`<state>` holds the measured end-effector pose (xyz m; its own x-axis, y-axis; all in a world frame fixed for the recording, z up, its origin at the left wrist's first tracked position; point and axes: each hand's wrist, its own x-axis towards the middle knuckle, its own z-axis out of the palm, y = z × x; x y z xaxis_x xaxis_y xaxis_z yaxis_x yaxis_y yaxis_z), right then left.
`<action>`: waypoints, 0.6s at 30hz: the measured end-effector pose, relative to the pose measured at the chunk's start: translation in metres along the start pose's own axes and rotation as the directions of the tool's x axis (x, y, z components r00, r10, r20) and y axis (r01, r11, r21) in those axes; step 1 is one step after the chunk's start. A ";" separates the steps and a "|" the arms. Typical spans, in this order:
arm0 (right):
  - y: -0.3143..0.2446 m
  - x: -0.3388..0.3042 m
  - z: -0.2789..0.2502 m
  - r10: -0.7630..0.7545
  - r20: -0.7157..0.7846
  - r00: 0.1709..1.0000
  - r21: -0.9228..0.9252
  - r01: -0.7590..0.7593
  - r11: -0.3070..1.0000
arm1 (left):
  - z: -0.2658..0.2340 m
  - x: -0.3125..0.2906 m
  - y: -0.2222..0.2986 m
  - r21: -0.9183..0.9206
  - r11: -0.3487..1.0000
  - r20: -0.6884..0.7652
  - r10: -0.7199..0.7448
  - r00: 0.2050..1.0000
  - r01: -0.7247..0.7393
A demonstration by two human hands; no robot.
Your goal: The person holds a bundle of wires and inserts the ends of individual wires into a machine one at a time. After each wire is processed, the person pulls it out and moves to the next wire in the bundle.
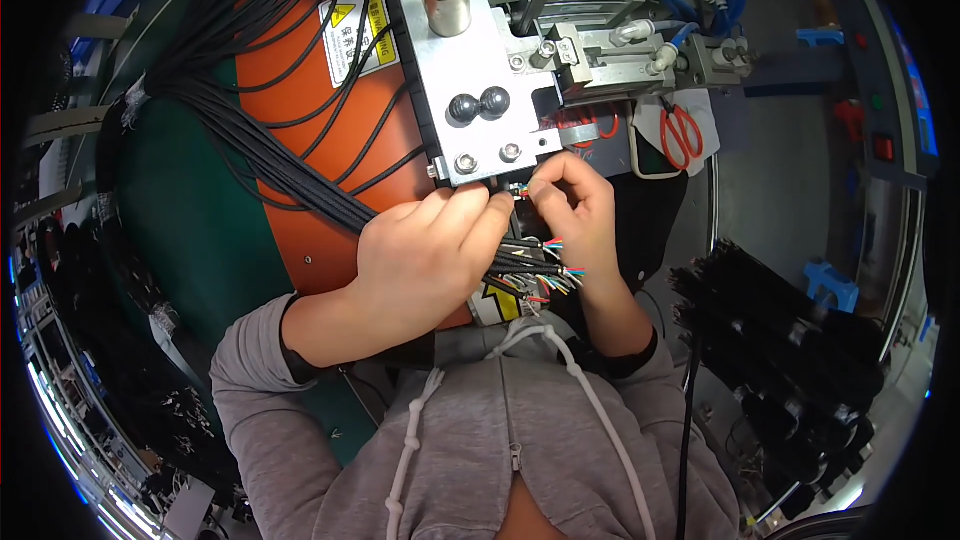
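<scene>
My left hand (425, 250) is closed at the front edge of a metal machine plate (440, 65). Its thumb and fingers grip a black cable whose end (518, 191) pokes out to the right with small coloured wires. Those wires are pinched between the thumb and forefinger of my right hand (582, 215), just right of the plate's corner. Below the hands lies a bunch of black cables (522, 262), their stripped ends fanning into red, white, green and blue wires. My left palm hides most of the held cable.
A thick bundle of black cables (290, 175) crosses the orange panel (325, 240) on the left. Pneumatic cylinders (610, 35) with blue hoses stand behind the plate. Red-handled scissors (681, 135) lie at right. More black cables (780, 340) are stacked at lower right.
</scene>
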<state>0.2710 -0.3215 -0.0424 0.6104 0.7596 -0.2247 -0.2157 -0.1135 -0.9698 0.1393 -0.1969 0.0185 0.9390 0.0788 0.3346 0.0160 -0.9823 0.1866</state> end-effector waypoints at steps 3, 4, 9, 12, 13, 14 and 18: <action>-0.005 0.000 0.011 -0.399 -0.085 0.913 -0.282 0.362 0.889 | 0.004 -0.001 -0.001 -0.025 0.999 -0.061 -0.045 0.997 0.044; -0.006 0.000 0.011 -0.405 -0.082 0.911 -0.284 0.368 0.885 | 0.002 -0.002 -0.001 -0.023 0.999 -0.068 -0.045 0.997 0.043; -0.010 -0.001 0.003 -0.194 -0.088 0.977 -0.143 0.180 0.973 | -0.010 -0.009 0.003 0.049 0.994 0.025 -0.102 0.994 0.101; -0.015 -0.003 0.000 -0.286 -0.182 0.941 -0.007 0.290 0.957 | -0.013 -0.010 0.000 0.118 0.981 0.038 -0.162 0.986 0.156; -0.022 -0.005 -0.003 -0.421 -0.059 0.905 -0.254 0.394 0.883 | -0.017 -0.009 -0.004 -0.006 0.989 -0.011 -0.148 0.989 0.148; -0.030 -0.006 -0.002 -0.518 0.090 0.851 -0.467 0.495 0.732 | -0.021 -0.008 -0.008 -0.129 0.983 -0.062 -0.138 0.988 0.129; -0.057 -0.015 0.040 -0.541 0.344 0.767 -0.434 0.641 0.633 | -0.034 -0.003 -0.014 -0.405 0.913 -0.257 -0.161 0.953 0.045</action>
<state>0.2434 -0.3008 0.0202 0.3229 0.8646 0.3849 0.5855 0.1370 -0.7990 0.1249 -0.1781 0.0464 0.8039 0.2770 0.5264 -0.0821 -0.8248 0.5595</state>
